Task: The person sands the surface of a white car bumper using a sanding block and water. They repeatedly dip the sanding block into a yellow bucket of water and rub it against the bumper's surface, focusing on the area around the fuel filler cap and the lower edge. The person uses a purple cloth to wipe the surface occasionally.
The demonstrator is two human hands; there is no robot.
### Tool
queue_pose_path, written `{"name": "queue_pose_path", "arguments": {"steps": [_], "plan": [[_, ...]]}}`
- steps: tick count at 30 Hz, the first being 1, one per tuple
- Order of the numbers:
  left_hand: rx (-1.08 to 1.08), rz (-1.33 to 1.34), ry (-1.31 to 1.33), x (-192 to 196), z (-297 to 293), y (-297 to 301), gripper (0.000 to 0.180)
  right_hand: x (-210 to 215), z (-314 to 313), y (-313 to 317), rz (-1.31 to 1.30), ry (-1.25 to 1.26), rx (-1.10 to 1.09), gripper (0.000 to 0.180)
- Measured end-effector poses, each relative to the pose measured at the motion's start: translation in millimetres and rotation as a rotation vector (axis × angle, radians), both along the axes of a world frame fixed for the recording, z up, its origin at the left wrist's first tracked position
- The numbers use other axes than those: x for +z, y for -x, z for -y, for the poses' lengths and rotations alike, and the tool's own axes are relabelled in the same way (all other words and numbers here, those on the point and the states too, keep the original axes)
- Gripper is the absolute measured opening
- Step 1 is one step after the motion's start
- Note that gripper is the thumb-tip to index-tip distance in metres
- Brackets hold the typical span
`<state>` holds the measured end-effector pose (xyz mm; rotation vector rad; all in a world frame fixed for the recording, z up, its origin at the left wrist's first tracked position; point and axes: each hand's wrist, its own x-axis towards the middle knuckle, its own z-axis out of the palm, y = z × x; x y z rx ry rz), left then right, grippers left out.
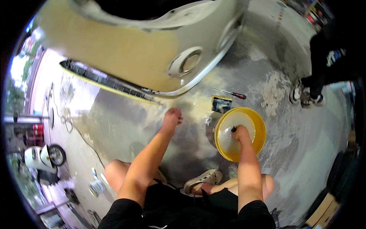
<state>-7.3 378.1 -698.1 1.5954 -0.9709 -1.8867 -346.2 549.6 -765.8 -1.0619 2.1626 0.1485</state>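
My left hand (173, 118) is held above the floor, just short of the car bumper, with its fingers curled in. I see nothing sticking out of it. Inside the yellow bucket (260, 129), over cloudy whitish water (228, 133), my right hand (241, 133) grips a small black piece (233, 129) whose kind is unclear. The large bumper (145, 57), grey with tan patches, stretches across the far side, with a round lamp opening (190, 62) near its right end. Touching or close behind the bucket lies a dark flat pad-like thing with a yellow edge (222, 104).
A screwdriver (238, 95) with a red and black handle lies beyond the bucket. Another person's shoes (305, 97) stand at the right. To the left are a can (97, 187), a cable (87, 142) and a white scooter (40, 158); a cardboard box (323, 210) sits lower right.
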Motion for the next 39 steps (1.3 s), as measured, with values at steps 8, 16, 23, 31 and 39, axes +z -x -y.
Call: {"name": "queue_pose_path", "arguments": {"steps": [8,16,23,31,39], "plan": [[0.971,-1.064,-0.092,70.2,19.2,29.5,0.042,-59.3,-24.1,23.0,-0.143,-0.001,0.414,0.035],[1.175,-1.004,-0.097,62.3,6.7,-65.1,0.04,176.8,26.2,-56.6,-0.256,0.038,0.61,0.033],[1.151,-0.939,-0.062,40.1,-7.7,-94.1,0.034,224.5,138.2,-214.4,-0.228,0.958,1.282,0.046],[1.152,-0.926,-0.065,68.1,-16.5,-95.7,0.04,124.6,242.3,-233.0,-1.138,0.647,1.842,0.063],[1.166,-0.963,-0.131,72.4,-10.7,-94.6,0.042,138.9,242.9,-242.8,-1.234,0.359,1.97,0.061]]}}
